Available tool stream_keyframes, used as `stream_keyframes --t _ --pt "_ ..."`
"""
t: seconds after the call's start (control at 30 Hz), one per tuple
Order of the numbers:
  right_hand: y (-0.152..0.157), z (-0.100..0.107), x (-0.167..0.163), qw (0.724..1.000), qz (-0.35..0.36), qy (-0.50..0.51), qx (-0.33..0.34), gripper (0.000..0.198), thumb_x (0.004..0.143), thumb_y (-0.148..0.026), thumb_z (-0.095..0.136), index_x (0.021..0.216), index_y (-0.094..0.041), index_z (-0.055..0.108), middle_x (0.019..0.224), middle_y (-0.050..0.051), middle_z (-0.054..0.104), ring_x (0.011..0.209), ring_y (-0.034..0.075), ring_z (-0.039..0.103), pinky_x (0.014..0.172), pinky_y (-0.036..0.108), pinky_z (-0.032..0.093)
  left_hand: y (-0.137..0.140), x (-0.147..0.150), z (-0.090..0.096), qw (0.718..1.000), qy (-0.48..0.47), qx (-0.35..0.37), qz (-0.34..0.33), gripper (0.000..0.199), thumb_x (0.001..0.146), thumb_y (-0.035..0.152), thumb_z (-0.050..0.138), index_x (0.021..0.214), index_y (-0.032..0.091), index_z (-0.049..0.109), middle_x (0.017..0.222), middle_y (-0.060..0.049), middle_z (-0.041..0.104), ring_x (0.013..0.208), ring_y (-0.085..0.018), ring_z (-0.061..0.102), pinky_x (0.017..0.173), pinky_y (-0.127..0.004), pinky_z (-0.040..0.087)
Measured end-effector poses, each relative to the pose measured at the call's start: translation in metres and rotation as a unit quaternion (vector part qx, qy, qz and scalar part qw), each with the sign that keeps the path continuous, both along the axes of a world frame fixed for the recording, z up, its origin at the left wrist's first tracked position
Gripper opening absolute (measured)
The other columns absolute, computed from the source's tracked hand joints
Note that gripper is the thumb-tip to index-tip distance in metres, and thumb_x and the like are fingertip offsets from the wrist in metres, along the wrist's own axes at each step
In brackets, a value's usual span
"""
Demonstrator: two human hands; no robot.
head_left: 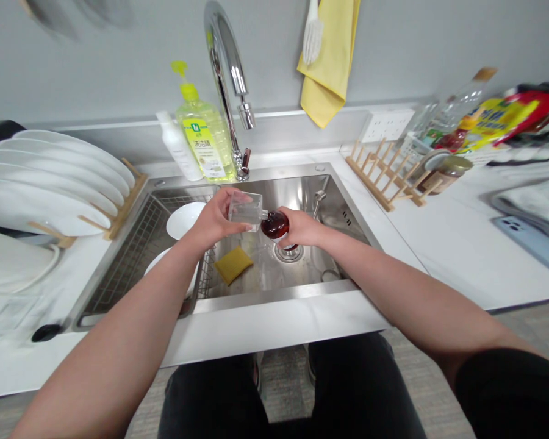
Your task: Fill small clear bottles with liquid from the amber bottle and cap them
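Above the steel sink (274,297), my left hand (214,218) is closed around a small clear square bottle (246,210) lying on its side, its narrow neck toward the right. A dark reddish-brown bottle (274,225) with a whitish label is gripped by my right hand (303,227). The clear bottle's neck meets the top of the dark bottle; whether it goes inside I cannot tell. Below them, a yellow sponge cloth (233,265) lies on the sink floor near the drain (288,253).
A wire basket (128,228) with white bowls (186,219) sits at the sink's left. Behind rise a chrome faucet (224,79), a yellow-green dish soap bottle (204,143) and a white bottle (179,149). White plates (50,183) stand left; a wooden rack (384,177) and phone (533,241) are right.
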State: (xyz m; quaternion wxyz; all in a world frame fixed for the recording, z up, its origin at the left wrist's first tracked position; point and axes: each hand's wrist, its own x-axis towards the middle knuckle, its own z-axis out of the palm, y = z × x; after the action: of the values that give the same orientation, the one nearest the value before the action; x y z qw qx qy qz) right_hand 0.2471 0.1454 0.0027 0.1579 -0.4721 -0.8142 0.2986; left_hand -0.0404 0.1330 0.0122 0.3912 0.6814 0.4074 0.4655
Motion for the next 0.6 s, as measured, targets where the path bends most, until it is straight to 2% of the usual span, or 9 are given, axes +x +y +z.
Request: stream_keyframes --t 0.6 --pt "0.0012 -0.0012 -0.0004 1.000 0.000 -0.003 0.005 0.071 0.064 -0.023 0.105 0.126 -0.024 0.071 0.118 0.003 0.085 0.111 0.031 0.081 0.087 0.033 0.056 -0.0008 -0.0003 0.0020 1.000 -0.001 0.004 0.002 0.081 0.057 0.039 0.114 0.122 0.023 0.069 0.137 -0.015 0.081 0.126 -0.034 0.075 0.106 -0.049 0.060"
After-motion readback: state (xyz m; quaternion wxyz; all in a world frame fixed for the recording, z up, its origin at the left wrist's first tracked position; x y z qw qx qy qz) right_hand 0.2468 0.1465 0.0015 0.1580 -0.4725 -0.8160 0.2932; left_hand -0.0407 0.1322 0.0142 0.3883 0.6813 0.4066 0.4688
